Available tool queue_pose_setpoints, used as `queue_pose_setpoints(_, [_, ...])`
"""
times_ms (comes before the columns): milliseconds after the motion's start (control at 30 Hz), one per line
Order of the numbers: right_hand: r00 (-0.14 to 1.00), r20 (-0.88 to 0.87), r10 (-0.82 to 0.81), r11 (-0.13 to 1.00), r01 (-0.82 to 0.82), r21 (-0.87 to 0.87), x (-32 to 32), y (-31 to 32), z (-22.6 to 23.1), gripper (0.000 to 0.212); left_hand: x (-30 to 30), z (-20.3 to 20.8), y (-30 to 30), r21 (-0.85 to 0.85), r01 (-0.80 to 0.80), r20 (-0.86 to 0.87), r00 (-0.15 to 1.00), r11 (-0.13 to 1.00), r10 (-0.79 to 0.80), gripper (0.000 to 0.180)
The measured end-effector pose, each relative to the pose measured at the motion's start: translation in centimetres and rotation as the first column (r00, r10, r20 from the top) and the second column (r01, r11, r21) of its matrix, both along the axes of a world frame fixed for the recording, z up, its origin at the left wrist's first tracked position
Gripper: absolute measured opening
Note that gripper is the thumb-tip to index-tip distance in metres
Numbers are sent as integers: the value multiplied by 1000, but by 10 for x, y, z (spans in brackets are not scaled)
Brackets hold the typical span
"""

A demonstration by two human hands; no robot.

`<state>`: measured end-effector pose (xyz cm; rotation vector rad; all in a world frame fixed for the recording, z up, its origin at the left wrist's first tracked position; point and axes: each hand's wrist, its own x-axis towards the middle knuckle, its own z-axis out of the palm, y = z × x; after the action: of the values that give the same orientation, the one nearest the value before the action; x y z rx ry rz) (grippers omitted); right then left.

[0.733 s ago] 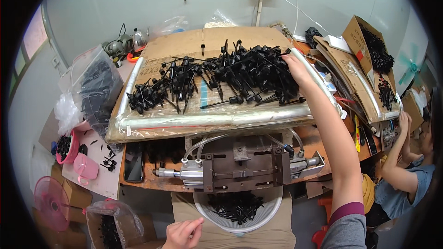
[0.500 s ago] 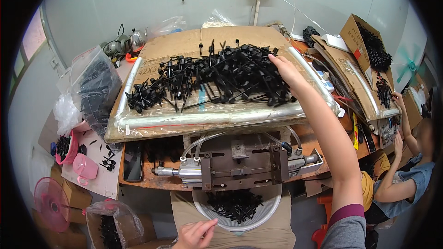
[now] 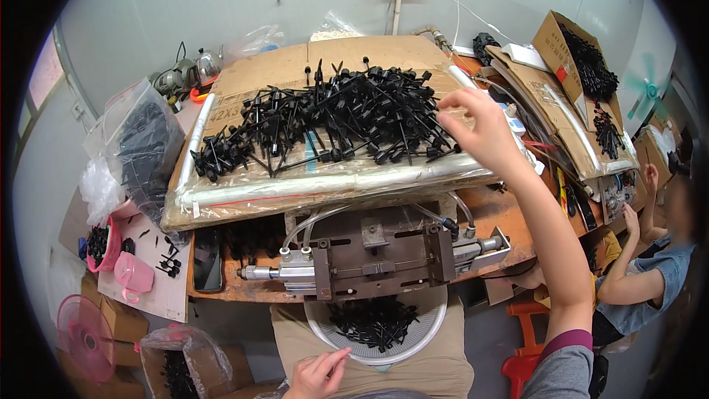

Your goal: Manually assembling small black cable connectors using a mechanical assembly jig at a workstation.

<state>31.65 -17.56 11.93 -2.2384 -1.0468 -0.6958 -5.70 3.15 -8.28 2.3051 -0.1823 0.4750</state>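
A heap of black plastic parts with thin stems and knobbed ends [image 3: 354,114] lies on a flat cardboard sheet [image 3: 288,59] with a plastic-wrapped rim. My right hand [image 3: 484,129] hovers at the heap's right side, fingers curved and thumb apart, with nothing visible between them. Low in the picture, my left hand [image 3: 317,375] rests over my lap, loosely bent with its index finger stretched out, and I see nothing in it. Beside it a white basket [image 3: 436,336] holds more black parts. Above the basket sits a metal clamping fixture [image 3: 380,266] with cylinders and air hoses.
A phone [image 3: 207,266] lies left of the fixture. Further left stand a pink pitcher [image 3: 134,275], a pink basket [image 3: 111,247] and a plastic bag of black parts [image 3: 148,140]. At right a co-worker [image 3: 639,281] sits by another cardboard sheet and an open carton [image 3: 554,52].
My right hand has drawn back from the heap's right edge, and its fingers have curled more. My left hand stays nearly in place. The whole view has shifted slightly.
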Motion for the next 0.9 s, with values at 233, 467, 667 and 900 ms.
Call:
queue_pose_setpoints(233, [999,-28,-15,979,9,-203,-14,5,1,12,7,0,-7,20,15,13,1000,1000,-15,28])
queue_pose_setpoints(467, [971,196,136,939,-64,-338,-21,31,0,16,7,0,-7,44,15,14,1000,999,-15,17])
queue_pose_setpoints(667, [953,208,219,867,-92,-489,-4,53,-18,19,4,-13,-11,-9,16,19,1000,1000,-16,15])
queue_pose_setpoints(900, [976,89,196,810,-110,-576,0,76,-25,12,0,3,-18,37,36,-9,999,999,-36,11])
